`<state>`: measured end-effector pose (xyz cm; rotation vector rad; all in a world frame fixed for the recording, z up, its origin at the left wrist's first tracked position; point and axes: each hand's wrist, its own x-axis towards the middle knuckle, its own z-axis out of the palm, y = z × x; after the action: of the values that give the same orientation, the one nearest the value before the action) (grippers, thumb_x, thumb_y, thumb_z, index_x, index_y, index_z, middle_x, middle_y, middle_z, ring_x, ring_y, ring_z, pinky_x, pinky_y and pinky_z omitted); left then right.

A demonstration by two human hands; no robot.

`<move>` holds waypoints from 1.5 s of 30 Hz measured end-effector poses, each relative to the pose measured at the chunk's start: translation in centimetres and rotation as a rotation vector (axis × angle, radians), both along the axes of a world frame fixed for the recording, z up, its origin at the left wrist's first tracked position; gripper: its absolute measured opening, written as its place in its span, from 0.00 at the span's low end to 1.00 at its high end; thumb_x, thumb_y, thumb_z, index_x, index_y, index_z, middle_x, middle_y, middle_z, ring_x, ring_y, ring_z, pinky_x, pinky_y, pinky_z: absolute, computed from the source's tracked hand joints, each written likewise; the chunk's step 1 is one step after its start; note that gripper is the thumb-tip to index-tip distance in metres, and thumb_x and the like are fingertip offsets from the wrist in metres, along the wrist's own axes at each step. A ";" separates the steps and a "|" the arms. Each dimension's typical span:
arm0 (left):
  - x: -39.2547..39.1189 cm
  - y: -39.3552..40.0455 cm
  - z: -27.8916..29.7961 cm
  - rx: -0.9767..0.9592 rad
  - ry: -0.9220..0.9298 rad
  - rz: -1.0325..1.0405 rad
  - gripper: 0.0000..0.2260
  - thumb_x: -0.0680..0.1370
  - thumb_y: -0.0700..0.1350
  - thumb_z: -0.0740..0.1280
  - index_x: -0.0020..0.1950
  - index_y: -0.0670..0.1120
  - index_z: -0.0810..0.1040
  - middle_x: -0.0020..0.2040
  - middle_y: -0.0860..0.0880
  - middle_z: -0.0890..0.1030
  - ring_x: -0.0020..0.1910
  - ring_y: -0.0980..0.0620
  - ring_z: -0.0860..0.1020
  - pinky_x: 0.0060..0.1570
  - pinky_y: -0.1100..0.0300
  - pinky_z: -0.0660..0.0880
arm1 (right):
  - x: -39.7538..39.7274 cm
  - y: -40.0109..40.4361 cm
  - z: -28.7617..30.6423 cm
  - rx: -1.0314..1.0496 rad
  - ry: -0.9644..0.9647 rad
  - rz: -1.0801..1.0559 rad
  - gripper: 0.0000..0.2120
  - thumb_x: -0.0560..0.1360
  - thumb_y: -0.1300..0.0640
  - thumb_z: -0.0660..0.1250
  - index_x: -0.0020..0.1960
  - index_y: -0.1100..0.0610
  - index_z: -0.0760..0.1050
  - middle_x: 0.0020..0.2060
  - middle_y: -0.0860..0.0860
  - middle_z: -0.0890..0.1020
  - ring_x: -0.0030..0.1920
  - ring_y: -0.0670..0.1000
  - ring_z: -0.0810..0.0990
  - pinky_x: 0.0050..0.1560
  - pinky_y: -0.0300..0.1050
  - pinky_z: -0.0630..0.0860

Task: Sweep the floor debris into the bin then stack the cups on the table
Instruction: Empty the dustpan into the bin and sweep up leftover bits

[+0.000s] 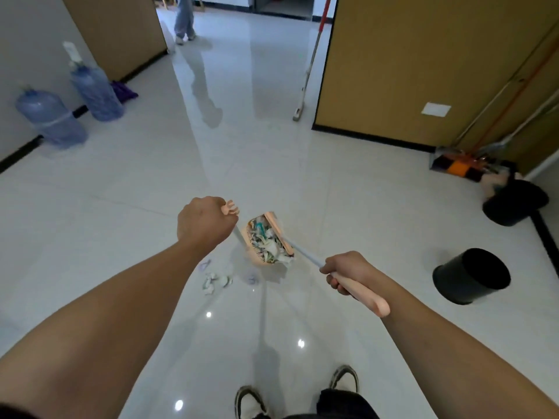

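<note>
My left hand (203,223) grips the top of the dustpan handle (230,208), a peach comb-like tip showing past my fist. The peach dustpan (257,246) sits on the floor in front of me, full of paper scraps and wrappers. My right hand (344,272) grips the broom handle (360,290), peach grip with a white shaft, and the broom head (279,232) lies against the dustpan's right side. A few scraps of debris (215,281) lie on the tiles just left of and nearer than the dustpan. A black bin (472,276) stands to my right. No cups or table are in view.
A second black bin (514,202) stands further right beside brooms and dustpans (459,164) leaning on the wall. Two blue water jugs (72,107) stand at the left wall. A mop (308,71) leans by the doorway, where a person's legs (184,19) show. My shoes (296,394) are at the bottom.
</note>
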<state>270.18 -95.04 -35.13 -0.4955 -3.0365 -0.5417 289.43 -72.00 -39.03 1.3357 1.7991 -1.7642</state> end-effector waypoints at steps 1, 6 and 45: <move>0.3 1.5 0.6 0.000 0.013 -0.025 0.12 0.70 0.55 0.65 0.34 0.47 0.77 0.29 0.49 0.76 0.33 0.44 0.76 0.33 0.58 0.72 | 0.6 0.9 0.5 0.005 0.017 -0.024 0.06 0.74 0.66 0.69 0.49 0.68 0.78 0.27 0.56 0.74 0.22 0.50 0.70 0.21 0.36 0.66; 2.2 10.0 2.9 -0.003 0.087 -0.147 0.11 0.70 0.55 0.65 0.34 0.48 0.76 0.29 0.51 0.75 0.33 0.45 0.75 0.30 0.59 0.67 | 3.9 6.9 2.2 0.029 0.051 -0.109 0.06 0.73 0.67 0.68 0.48 0.70 0.78 0.26 0.56 0.73 0.21 0.51 0.69 0.21 0.36 0.65; 17.8 69.6 4.7 0.029 0.334 -1.173 0.10 0.76 0.55 0.64 0.39 0.51 0.76 0.28 0.55 0.72 0.28 0.53 0.70 0.25 0.61 0.59 | 29.4 42.1 3.2 0.054 0.135 -1.089 0.02 0.71 0.64 0.70 0.42 0.62 0.77 0.27 0.57 0.74 0.23 0.51 0.69 0.22 0.38 0.66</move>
<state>287.98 -25.46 -30.48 -2.0884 -2.1272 -0.4074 318.87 -29.95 -35.78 2.5622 1.1912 -2.2919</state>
